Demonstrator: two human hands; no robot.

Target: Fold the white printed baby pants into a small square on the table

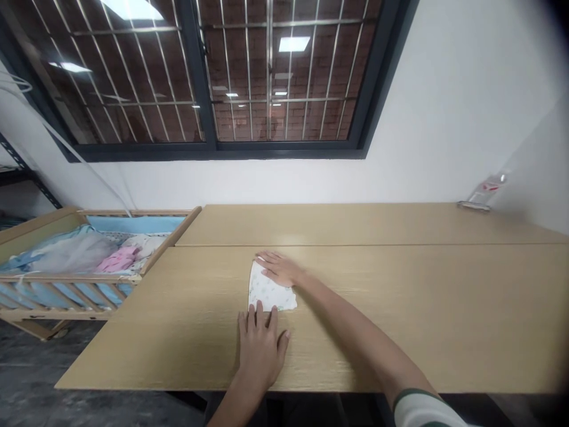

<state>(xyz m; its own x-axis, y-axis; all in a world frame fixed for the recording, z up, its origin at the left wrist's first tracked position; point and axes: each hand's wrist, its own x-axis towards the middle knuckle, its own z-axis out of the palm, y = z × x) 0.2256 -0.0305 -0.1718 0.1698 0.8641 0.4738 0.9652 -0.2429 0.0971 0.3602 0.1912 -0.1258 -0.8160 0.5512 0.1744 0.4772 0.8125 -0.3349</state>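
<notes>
Head view, one cloth (269, 293), one left hand (258, 350), one right hand (284, 271), both touching it, fingers (259, 319) spread

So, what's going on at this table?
A person has both bare hands at a small white cloth with a fine printed pattern, lying flat on a wooden table. The right hand lies flat over its far right part, while the left hand is spread palm down with its fingertips at the near edge. Neither hand grips it. To the left stands a wooden crib with a blue lining and a pink cloth inside.
</notes>
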